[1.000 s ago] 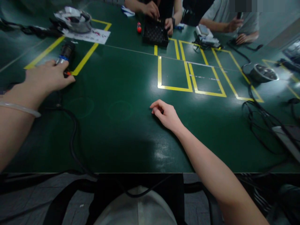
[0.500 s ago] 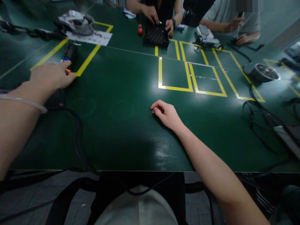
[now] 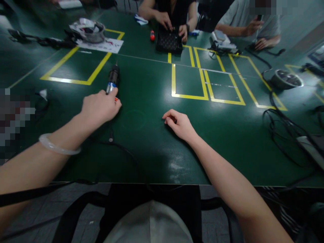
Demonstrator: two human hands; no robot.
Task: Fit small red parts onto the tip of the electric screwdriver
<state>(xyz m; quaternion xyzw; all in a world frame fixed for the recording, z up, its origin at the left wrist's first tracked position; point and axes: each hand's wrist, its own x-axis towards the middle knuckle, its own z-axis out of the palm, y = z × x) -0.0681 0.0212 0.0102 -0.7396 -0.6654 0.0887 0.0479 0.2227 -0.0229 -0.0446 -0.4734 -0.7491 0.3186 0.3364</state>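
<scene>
My left hand point(image 3: 100, 107) is closed round the rear of a black electric screwdriver point(image 3: 113, 78) with a blue ring and a red switch. The tool lies low over the green table point(image 3: 141, 145), its tip pointing away from me. A black cable point(image 3: 118, 146) trails from it back toward the table's near edge. My right hand point(image 3: 179, 124) rests on the table near the middle, fingers loosely curled with nothing in them. A clear bangle point(image 3: 57, 147) sits on my left wrist.
Yellow tape rectangles point(image 3: 189, 81) mark the table. Across it, other people's hands work at a black tray point(image 3: 169, 42). A metal bowl on paper point(image 3: 91, 32) stands far left, a round fan-like part point(image 3: 285, 78) and tangled black cables point(image 3: 283, 131) at the right.
My left hand has pulled the screwdriver out of the far-left yellow rectangle, rightward and nearer to me. My right hand has stayed put.
</scene>
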